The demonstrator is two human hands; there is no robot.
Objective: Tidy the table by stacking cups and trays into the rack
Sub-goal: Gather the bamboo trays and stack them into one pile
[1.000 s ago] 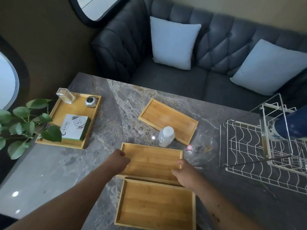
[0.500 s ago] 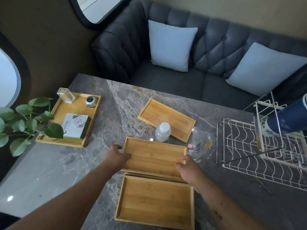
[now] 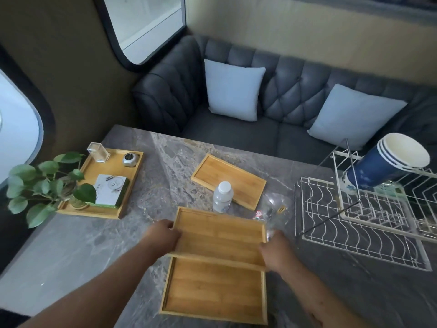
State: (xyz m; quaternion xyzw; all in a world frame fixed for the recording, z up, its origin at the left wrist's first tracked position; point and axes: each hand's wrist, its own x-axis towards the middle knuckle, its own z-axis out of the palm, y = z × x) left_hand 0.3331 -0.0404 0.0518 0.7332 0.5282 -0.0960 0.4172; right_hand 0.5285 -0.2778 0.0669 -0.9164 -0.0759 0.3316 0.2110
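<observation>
Nearest the person, a bamboo tray (image 3: 216,288) lies flat on the grey marble table (image 3: 78,252). Just beyond it, the left hand (image 3: 163,240) and right hand (image 3: 276,253) grip the short ends of a second tray (image 3: 218,235), fingers clamped on its rims; compared with half a second ago its near edge has risen and now overlaps the far rim of the nearer tray. Past it stands a small plastic bottle (image 3: 222,196), touching a third tray (image 3: 228,180) that lies angled. To the right sits the white wire rack (image 3: 364,223), where a stack of blue paper cups (image 3: 387,163) leans on its side, now fully in view. Far left, a larger tray (image 3: 100,183) carries small items beside a leafy plant (image 3: 45,185).
</observation>
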